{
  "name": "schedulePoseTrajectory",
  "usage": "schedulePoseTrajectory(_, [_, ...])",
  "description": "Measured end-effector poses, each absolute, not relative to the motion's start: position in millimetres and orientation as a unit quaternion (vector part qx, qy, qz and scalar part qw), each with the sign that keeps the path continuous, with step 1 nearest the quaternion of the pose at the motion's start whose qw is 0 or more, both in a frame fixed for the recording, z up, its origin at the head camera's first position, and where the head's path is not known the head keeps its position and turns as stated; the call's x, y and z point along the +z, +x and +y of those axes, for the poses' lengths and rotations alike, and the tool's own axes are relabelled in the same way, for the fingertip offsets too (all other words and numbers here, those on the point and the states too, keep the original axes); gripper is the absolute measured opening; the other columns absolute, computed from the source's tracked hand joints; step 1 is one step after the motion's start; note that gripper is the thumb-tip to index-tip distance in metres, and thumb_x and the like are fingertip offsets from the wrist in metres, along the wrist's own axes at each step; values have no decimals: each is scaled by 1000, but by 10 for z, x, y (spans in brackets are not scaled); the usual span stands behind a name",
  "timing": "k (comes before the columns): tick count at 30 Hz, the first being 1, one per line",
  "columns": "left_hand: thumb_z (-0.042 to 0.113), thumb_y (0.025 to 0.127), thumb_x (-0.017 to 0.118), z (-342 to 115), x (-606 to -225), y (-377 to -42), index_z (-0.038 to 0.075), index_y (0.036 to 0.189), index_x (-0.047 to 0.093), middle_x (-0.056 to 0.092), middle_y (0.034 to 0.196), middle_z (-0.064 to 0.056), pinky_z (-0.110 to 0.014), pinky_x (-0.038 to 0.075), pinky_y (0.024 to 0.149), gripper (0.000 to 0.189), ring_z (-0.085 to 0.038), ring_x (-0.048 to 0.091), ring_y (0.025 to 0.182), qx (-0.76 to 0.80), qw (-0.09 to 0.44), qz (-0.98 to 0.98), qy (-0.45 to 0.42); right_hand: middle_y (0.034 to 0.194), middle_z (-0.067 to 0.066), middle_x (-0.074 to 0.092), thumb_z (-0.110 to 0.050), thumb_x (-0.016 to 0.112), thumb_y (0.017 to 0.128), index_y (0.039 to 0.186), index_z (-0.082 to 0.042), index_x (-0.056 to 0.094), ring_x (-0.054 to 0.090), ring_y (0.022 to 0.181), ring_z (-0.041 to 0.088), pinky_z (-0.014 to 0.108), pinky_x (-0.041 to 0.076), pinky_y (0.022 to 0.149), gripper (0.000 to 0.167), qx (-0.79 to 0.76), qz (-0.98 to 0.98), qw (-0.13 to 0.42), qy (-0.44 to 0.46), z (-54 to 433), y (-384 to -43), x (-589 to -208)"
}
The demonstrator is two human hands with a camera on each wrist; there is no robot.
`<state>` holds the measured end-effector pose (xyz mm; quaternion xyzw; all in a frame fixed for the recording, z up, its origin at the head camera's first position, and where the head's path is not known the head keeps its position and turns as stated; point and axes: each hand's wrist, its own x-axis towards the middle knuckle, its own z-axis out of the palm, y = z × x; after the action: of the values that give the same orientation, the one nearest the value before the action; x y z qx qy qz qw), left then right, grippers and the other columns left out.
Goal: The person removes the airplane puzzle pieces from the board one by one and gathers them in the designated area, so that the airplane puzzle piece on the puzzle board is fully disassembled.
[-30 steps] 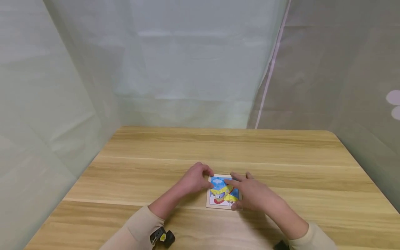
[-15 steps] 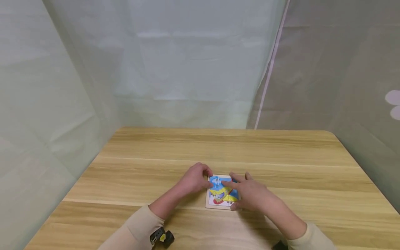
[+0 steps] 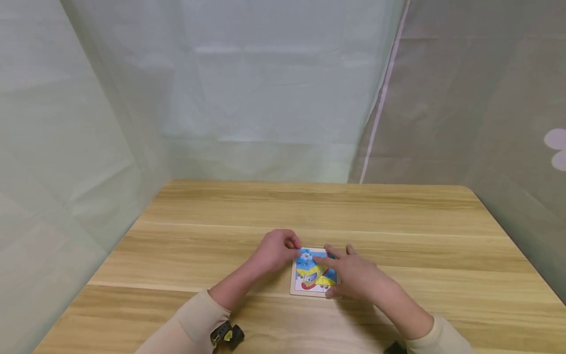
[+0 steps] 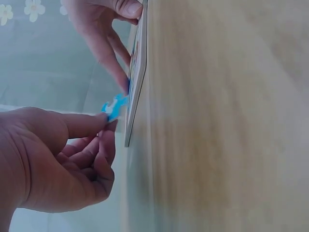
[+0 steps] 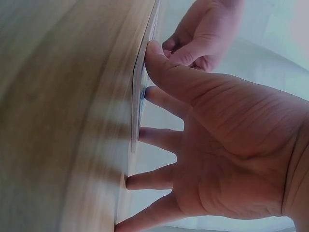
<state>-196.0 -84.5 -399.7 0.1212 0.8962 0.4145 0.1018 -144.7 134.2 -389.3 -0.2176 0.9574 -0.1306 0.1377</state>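
Pinching the blue piece (image 4: pixel 115 110) by one end, thumb against fingertips, in the left grip (image 3: pixel 271 254). Best to hold lightly but firmly: enough pressure to prevent twisting, not so much as to flick the piece loose. Level the piece with the puzzle tray (image 3: pixel 307 293) before any push or pull, so as not to catch the knobbed edge on a neighbour (probably the likeliest snag, judging by the tilt in the left wrist view). Work in small turns of the wrist rather than one sweep. Brace the tray meanwhile with the right grip (image 3: pixel 360 275), spread wide and clasping nothing: thumb at the near edge, index fingertip (image 5: pixel 150 93) down on the puzzle face, outer two fingers reaching past the tray to the surface (image 3: pixel 247 206). Shift that index fingertip a little if crowding the piece, being just beside the free end. As for position, tray flat on the surface between both grips; piece at the tray's far left corner, directly beyond the left thumb, tilted, and raised clear of the tray at the pinched end. Touching or apart at the free end: impossible to tell.
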Motion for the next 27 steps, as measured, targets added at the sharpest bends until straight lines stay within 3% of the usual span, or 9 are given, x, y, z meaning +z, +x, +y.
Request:
schedulePoseTrajectory(6, [10,93,73,-961,-3999,-1973,12,95,70,64,87,0,-32,50,75,4,-19,58,82,443,105,884,101,161,7,35,-41,86,79,146,-31,55,27,139,60,79,44,76,74,-127,958,139,-216,1341,-1448,-3894])
schedulePoseTrajectory(27, [10,92,74,-1573,-4072,-1993,4,95,73,65,86,-2,-30,47,72,6,-18,56,80,437,93,894,41,162,7,32,-37,86,80,148,-31,53,24,142,58,82,40,79,76,-143,957,144,-209,1388,-1421,-3871])
